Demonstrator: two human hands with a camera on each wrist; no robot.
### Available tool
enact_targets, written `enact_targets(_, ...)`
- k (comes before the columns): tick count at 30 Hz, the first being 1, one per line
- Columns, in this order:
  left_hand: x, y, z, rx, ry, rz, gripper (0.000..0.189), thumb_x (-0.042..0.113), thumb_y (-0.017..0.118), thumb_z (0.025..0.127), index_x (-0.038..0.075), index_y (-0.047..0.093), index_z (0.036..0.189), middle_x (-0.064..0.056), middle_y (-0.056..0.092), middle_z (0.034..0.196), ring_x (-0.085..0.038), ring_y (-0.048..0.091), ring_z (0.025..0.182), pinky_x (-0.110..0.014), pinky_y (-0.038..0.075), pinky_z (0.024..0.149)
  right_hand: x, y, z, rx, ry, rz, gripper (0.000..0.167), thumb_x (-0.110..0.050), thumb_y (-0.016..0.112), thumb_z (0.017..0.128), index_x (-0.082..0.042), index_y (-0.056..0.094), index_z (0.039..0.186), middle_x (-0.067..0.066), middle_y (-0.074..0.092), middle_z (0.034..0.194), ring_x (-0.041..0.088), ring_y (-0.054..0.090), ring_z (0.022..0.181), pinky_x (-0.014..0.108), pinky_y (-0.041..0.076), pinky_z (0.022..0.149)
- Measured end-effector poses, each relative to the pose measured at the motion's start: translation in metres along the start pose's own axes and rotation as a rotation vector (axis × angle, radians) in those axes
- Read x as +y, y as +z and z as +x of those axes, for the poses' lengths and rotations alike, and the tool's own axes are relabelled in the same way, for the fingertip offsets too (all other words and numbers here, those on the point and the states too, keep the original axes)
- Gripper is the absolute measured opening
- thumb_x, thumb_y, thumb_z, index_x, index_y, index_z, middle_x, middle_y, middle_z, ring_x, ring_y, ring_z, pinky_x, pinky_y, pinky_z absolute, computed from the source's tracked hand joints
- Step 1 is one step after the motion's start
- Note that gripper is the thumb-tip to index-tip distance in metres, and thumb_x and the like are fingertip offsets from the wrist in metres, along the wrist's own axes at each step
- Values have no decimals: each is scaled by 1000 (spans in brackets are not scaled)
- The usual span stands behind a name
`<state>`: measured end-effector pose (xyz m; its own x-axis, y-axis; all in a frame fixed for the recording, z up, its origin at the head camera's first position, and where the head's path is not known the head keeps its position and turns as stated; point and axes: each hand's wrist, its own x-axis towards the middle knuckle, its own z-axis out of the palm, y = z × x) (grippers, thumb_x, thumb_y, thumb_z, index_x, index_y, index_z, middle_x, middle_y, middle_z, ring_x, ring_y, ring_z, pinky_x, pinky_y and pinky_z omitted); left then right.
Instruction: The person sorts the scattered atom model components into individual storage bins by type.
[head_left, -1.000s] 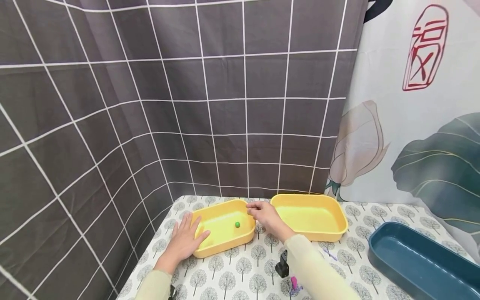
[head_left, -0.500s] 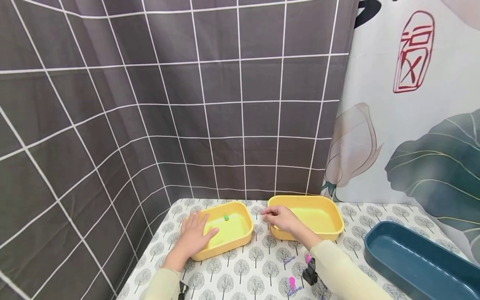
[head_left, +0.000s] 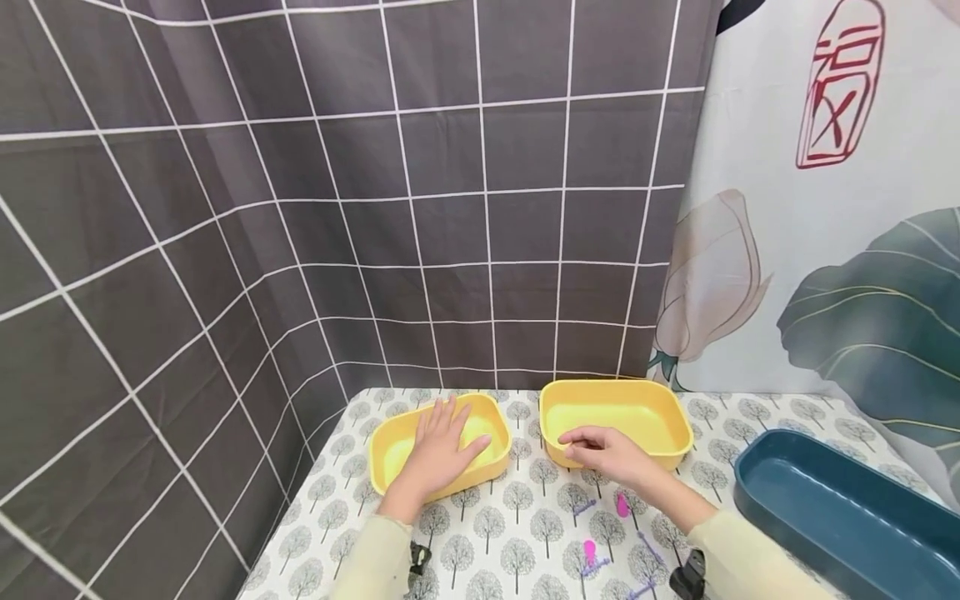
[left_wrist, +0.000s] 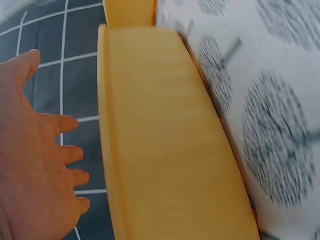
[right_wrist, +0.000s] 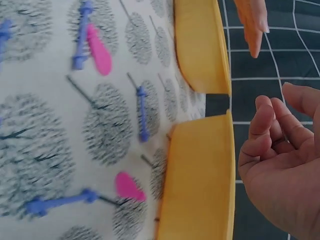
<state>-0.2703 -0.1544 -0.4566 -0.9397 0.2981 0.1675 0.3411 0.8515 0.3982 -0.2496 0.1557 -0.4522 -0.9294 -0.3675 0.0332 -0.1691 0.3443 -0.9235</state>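
Note:
My left hand (head_left: pixel 438 457), fingers spread and straight, is over the left yellow bin (head_left: pixel 480 477) and covers part of its inside. In the left wrist view the same hand (left_wrist: pixel 42 155) is just above the bin's rim. The green ball seen earlier is out of sight. My right hand (head_left: pixel 611 457) hovers at the front left corner of the right yellow bin (head_left: pixel 622 408). Its fingers are loosely bent, with nothing between thumb and fingertips in the right wrist view, where that hand (right_wrist: pixel 280 155) appears beside the bin's rim.
A long dark blue bin (head_left: pixel 840 512) stands on the right. On the tree-print cloth in front lie pink drop-shaped pieces (right_wrist: pixel 101 52) and several small purple rods with knobbed ends (right_wrist: pixel 143 114). Behind the table hangs a dark grid curtain (head_left: pixel 450 233).
The right hand has moved right, from the left bin's edge to the right bin. The left hand has shifted right over its bin, and the green ball has gone from view.

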Motion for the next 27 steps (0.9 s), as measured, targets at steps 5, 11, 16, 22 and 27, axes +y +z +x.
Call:
enact_targets(5, 14, 10, 8, 8, 34, 0, 76, 61, 42, 102, 10, 34, 159, -16, 16, 168, -38, 3, 156, -60, 2, 124, 12, -11, -19, -1, -2, 36, 39, -19, 68, 97, 3, 64, 128, 17, 69, 113, 18, 63, 96, 24, 56, 80)
enact_targets(11, 29, 22, 15, -11, 67, -2, 76, 61, 41, 102, 11, 34, 159, -15, 16, 168, -36, 4, 156, -58, 1, 124, 27, -21, -38, -9, 7, 59, 44, -20, 67, 98, 7, 60, 131, 23, 66, 118, 13, 64, 96, 23, 55, 82)
enact_targets(16, 39, 30, 22, -24, 83, -20, 76, 62, 42, 102, 13, 34, 159, -14, 17, 168, -36, 5, 156, -59, 2, 124, 34, -28, -50, 17, 36, 48, 44, -23, 67, 99, 5, 61, 132, 22, 65, 123, 6, 63, 98, 20, 55, 84)
enact_targets(22, 48, 41, 30, -42, 78, -33, 77, 65, 37, 102, 14, 34, 159, -13, 18, 168, -33, 5, 157, -58, 3, 125, 40, -36, -63, 29, 27, 68, 45, -21, 67, 99, 7, 60, 133, 18, 66, 118, 2, 62, 97, 20, 55, 84)
enact_targets(27, 57, 49, 35, -52, 95, -42, 74, 61, 39, 103, 12, 34, 159, -14, 19, 168, -34, 8, 157, -59, 5, 124, 46, -42, -75, 54, -8, 64, 44, -16, 66, 99, 9, 57, 134, 14, 67, 115, 3, 63, 96, 22, 56, 83)
